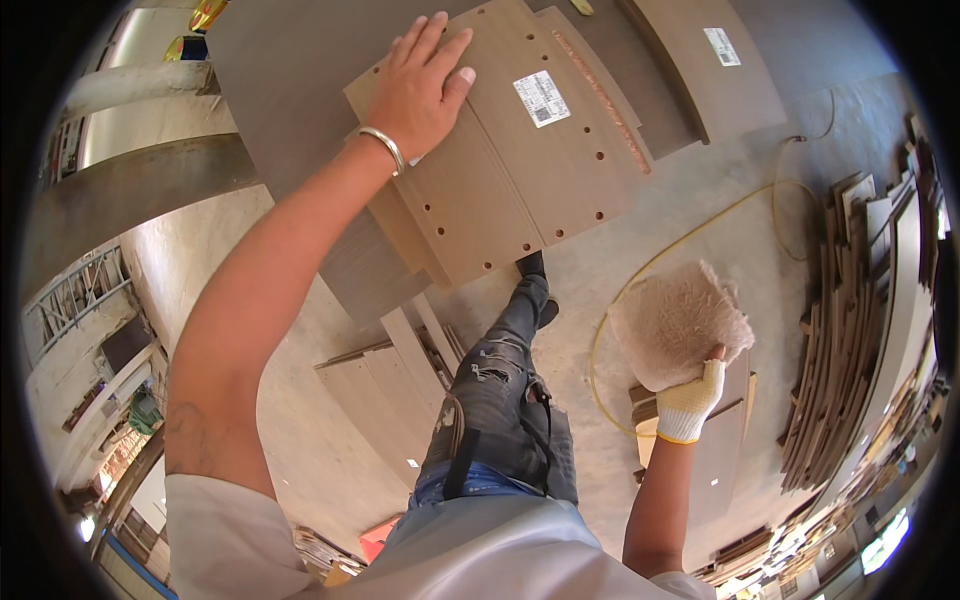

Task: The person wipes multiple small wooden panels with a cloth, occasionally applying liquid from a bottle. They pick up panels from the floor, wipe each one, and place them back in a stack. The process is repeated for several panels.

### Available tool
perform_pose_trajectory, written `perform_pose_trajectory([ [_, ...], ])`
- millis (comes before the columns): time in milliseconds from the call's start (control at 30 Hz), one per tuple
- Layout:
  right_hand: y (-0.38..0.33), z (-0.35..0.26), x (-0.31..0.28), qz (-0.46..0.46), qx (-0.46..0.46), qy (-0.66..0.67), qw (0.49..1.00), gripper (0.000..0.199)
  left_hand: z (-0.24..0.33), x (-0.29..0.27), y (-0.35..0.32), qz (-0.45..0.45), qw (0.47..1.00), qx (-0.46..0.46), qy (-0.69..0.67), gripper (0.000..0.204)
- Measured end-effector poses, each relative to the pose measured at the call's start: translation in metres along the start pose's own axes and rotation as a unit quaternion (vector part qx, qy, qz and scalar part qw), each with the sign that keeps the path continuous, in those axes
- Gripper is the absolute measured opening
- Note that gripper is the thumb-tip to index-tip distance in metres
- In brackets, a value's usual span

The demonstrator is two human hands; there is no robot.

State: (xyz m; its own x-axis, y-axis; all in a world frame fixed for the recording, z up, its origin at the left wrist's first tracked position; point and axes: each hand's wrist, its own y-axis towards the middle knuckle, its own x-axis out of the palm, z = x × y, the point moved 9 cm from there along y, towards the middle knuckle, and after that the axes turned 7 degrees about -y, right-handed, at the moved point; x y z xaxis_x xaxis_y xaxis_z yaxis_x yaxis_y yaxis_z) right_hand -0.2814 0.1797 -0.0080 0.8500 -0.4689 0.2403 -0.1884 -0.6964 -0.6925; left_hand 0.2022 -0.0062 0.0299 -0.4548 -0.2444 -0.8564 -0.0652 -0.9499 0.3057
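Drilled brown board panel (520, 160), white label (541, 98) attached, top of a stack on a larger sheet (290, 80). Left hand (420, 90), bare with metal bangle (383, 146), flat and spread on its near corner. Right hand (692, 400), gloved, gripping a beige fleecy cloth (678, 322) well clear to the right. Yellow cord (680, 240) on concrete floor (700, 200); offcut pile (850, 330) far right.

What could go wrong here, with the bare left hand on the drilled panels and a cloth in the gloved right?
1. The left hand is bare and flat on the top panel of a loose, offset stack; the panels could slide and pinch fingers or give splinters.
2. The yellow cable loops across the floor by the person's foot: a possible trip hazard.
3. The right hand holds only the cloth, so it cannot steady the stack.
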Motion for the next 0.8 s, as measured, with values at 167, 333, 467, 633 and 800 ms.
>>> perform_pose_trajectory([
  [167,-0.015,-0.022,0.098,-0.101,-0.214,-0.189,0.953,0.063,-0.022,-0.003,0.002,-0.096,0.982,-0.055,0.152,0.058],
  [333,-0.059,0.027,0.277,-0.340,-0.505,-0.593,0.528,0.066,-0.019,0.012,-0.003,-0.119,0.983,0.005,0.142,0.063],
  [467,-0.091,0.094,0.286,-0.434,-0.518,-0.585,0.448,0.060,-0.020,0.015,-0.002,-0.062,0.991,0.013,0.121,0.050],
  [633,-0.066,0.080,0.330,-0.389,-0.539,-0.610,0.432,0.063,-0.025,0.018,-0.004,-0.092,0.988,-0.001,0.122,0.051],
  [800,-0.041,0.060,0.362,-0.343,-0.559,-0.635,0.408,0.068,-0.027,0.019,-0.003,-0.102,0.989,-0.004,0.105,0.050],
])
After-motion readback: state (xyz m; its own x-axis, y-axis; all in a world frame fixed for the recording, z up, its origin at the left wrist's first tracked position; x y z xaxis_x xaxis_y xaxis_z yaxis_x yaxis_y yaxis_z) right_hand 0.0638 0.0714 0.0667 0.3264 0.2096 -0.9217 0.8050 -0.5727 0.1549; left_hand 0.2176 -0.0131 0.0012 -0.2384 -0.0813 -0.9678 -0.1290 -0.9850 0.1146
